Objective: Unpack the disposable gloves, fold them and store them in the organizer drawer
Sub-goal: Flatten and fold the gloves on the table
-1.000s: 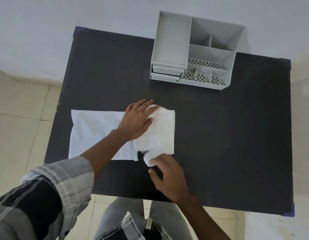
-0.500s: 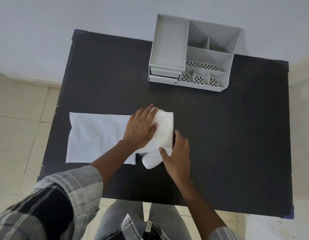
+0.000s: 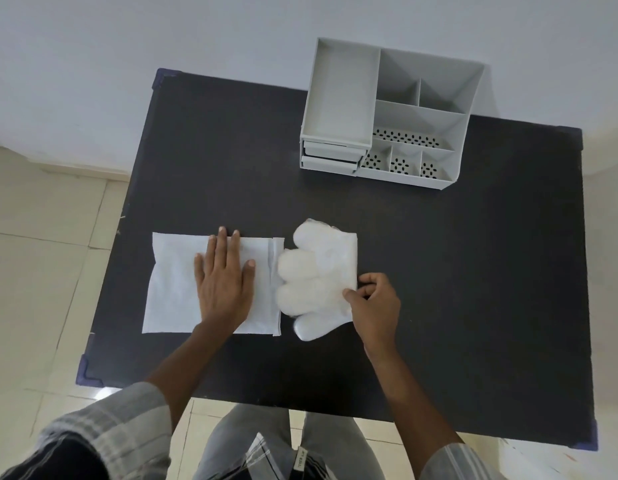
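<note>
A stack of translucent white disposable gloves (image 3: 316,271) lies flat on the black table (image 3: 473,271), fingers pointing left toward the empty white packet (image 3: 172,292). My left hand (image 3: 224,275) rests flat, fingers spread, on the packet's right half. My right hand (image 3: 373,303) pinches the right edge of the glove stack between thumb and fingers. The grey organizer (image 3: 387,112) stands at the table's far edge, with its two small drawers (image 3: 331,157) shut at the front left.
The organizer has one long tray on the left and several small compartments on the right. The table's near edge is at my legs, and its left edge drops to a tiled floor (image 3: 40,271). A pale wall (image 3: 162,36) rises behind the table.
My left hand has moved left off the gloves onto the packet. The gloves now lie fully outside the packet, and my right hand has shifted to grip their right edge.
</note>
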